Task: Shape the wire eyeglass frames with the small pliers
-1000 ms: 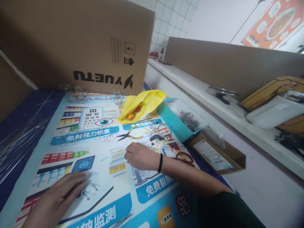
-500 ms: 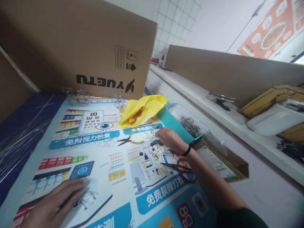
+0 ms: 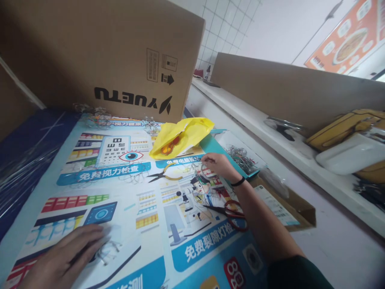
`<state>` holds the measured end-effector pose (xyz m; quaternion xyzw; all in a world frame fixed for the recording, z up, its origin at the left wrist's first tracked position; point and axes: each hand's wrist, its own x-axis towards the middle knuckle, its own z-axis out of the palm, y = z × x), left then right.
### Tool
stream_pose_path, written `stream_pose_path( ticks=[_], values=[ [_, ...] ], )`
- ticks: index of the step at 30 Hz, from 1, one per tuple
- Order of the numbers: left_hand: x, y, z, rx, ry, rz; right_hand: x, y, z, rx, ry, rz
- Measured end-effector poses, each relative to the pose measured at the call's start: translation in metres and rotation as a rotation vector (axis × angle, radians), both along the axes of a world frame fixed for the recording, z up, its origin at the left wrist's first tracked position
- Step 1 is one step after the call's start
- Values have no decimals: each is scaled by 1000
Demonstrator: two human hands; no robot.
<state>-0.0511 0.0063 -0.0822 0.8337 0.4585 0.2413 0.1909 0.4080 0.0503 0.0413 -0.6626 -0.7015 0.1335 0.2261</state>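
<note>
At the lower left, my left hand (image 3: 70, 251) has its fingers closed on a bunch of thin wire pieces (image 3: 110, 251), whose pale ends stick out past the fingertips. My right hand (image 3: 219, 163) is held over the poster-covered table beside a teal box (image 3: 210, 146), thumb and fingers pinched together; what is between them is too small to make out. Pliers with yellow handles (image 3: 164, 175) lie to its left. Red-handled scissors (image 3: 231, 212) rest below the right wrist, near the forearm. Thin wires are scattered around the right hand, and a tangled heap of wires (image 3: 242, 158) fills the teal box.
A yellow bag (image 3: 183, 136) lies open behind the pliers. A tall cardboard box (image 3: 126, 52) stands at the back. More wire pieces (image 3: 93, 112) pile against it. An open brown carton (image 3: 296, 208) sits on the right, below a white ledge (image 3: 252, 112).
My right hand has risen slightly and shifted a little to the right. My left hand stays almost in place on the wire pieces. The view has tilted slightly.
</note>
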Motion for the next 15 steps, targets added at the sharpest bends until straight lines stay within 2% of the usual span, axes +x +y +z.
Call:
stream_pose_path(
  ticks=[6,9,13,15],
  values=[
    [0,1,1,-27,2,-25,-9,-4,7,22,405,-57],
    [-1,1,2,-43,8,-25,-14,-5,6,-40,447,-54],
    [-2,1,1,-77,-10,-19,-15,-6,6,51,588,-49],
    [-1,1,1,-102,-16,10,-14,-6,7,71,552,-16]
  ],
)
